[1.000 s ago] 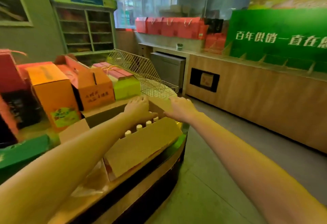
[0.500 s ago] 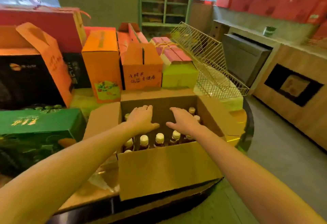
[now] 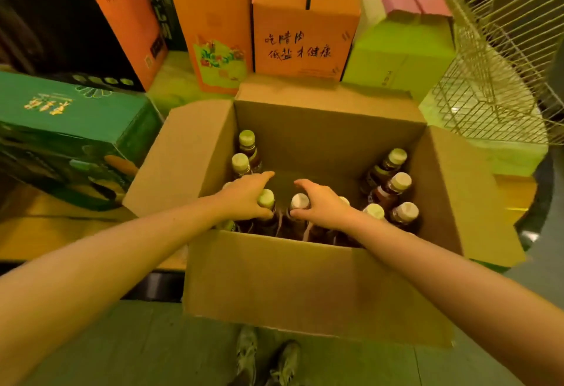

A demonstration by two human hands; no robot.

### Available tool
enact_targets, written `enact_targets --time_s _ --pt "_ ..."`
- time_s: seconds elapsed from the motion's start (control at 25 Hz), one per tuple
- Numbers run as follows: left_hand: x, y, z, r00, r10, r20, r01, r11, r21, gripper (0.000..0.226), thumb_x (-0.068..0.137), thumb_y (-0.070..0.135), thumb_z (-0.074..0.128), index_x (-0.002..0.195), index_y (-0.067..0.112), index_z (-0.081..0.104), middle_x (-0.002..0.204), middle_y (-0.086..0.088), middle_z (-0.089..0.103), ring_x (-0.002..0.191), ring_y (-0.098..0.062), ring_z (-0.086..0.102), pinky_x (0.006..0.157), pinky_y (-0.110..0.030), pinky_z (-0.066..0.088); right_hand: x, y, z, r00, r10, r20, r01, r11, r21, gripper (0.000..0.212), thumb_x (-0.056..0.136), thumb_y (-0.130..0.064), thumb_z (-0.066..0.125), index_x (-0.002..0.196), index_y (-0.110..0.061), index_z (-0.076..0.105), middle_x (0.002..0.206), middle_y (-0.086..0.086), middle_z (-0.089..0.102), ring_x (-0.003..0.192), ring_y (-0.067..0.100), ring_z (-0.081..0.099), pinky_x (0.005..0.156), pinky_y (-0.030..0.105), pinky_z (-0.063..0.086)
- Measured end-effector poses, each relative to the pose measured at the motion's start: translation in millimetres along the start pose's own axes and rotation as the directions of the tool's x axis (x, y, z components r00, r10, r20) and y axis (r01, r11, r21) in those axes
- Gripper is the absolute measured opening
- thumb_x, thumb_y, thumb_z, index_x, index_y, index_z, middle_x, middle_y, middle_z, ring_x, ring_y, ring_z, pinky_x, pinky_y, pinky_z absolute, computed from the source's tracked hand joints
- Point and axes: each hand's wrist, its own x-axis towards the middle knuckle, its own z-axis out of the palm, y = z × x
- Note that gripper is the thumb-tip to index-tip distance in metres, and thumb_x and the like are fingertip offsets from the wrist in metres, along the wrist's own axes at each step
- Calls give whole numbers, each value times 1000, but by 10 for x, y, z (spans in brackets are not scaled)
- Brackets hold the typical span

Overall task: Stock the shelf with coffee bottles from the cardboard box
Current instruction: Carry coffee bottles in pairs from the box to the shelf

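Head view: left hand [image 3: 244, 200] clasping green-capped bottle [image 3: 265, 197], right hand [image 3: 327, 206] white-capped bottle [image 3: 300, 201], in cardboard box [image 3: 323, 132] (orange cartons [image 3: 305, 19] behind).

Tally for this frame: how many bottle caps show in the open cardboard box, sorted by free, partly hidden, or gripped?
Free caps, fully shown: 6
Caps partly behind a hand: 2
Caps on gripped bottles, one in the left hand, one in the right hand: 2
Total: 10 visible; more may be hidden.
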Motion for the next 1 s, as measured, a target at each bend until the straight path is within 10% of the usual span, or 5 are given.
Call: enact_targets --time_s 0.4,1.0 --pt "217 -76 214 965 -234 118 259 924 -283 67 74 17 76 132 14 44 134 -7 50 124 -25 47 97 -33 40 185 305 281 983 148 106 -175 932 317 50 81 -15 71 126 -12 51 126 8 58 119 22 52 100 33 40" --pt "344 -156 343 968 -197 154 245 874 -421 49 77 11 73 122 11 55 123 -9 60 120 -24 52 102 -35 38 242 330 276 995 84 59 -99 936 339 45 77 -14 74 120 -9 59 117 8 65 113 19 58 101 35 42"
